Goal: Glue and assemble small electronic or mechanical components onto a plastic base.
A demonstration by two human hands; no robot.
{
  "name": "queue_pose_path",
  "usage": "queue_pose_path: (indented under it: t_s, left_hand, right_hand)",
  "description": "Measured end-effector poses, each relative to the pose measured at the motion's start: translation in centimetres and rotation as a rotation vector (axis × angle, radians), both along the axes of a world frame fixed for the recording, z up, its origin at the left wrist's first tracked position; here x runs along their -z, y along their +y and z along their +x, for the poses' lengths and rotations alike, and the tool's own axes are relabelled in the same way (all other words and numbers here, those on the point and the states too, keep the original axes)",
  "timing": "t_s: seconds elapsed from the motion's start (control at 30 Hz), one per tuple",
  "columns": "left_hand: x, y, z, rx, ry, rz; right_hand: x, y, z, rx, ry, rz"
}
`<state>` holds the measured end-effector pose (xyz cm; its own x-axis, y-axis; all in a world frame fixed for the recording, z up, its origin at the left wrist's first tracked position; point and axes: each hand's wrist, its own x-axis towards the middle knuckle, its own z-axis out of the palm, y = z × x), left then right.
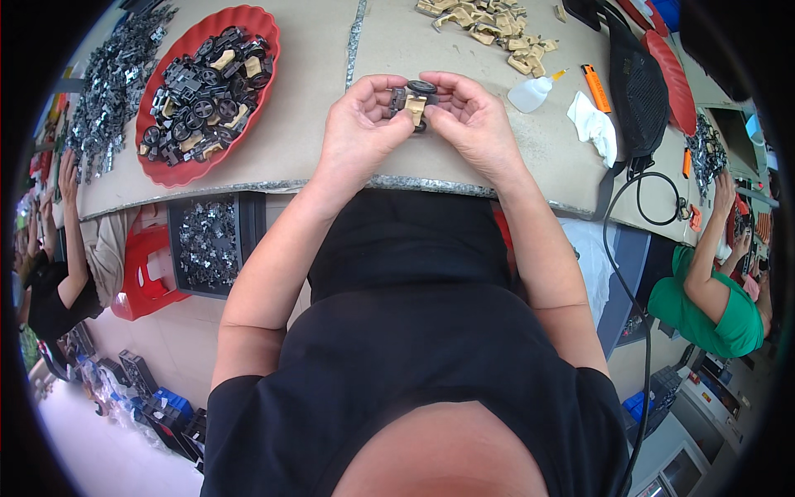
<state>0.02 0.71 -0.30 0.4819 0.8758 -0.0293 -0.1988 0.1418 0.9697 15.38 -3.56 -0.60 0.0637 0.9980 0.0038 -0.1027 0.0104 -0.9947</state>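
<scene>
Between my two hands, just above the table, is a small toy vehicle chassis [416, 105] with black wheels and a tan piece on it. My left hand [368, 124] grips its left side with thumb and fingers. On the other side my right hand [468, 120] pinches it, the thumb near the tan piece and the fingers by the upper black wheel. My fingertips hide part of the chassis. Left of my hands a red scalloped tray [269, 37] holds black wheeled parts and tan pieces. Beyond my hands lies a heap of loose tan pieces [497, 29].
To the right are a white dropper bottle [530, 94], an orange tool [595, 89], a white cloth [592, 124] and a black bag [633, 91]. A black cable [611, 240] hangs over the edge. Dark parts [112, 91] cover the far left. Other people work at both sides.
</scene>
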Motion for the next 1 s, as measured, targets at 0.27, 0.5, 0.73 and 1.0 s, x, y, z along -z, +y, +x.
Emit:
queue_pose_path:
  t_s: [0.27,0.5,0.73,1.0]
  left_hand:
    - [0.1,-0.1,0.5,-0.058,0.039,0.056]
    - [0.1,0.0,0.9,-0.042,0.026,0.034]
    - [0.7,-0.2,0.3,-0.033,-0.074,0.005]
    - [-0.4,0.1,-0.1,-0.012,0.014,0.022]
  right_hand:
    - [0.0,0.2,0.1,-0.019,-0.042,0.027]
    - [0.0,0.0,0.5,-0.008,0.011,0.01]
    - [0.1,0.1,-0.2,0.006,-0.032,0.027]
    - [0.1,-0.1,-0.3,0.033,0.025,0.013]
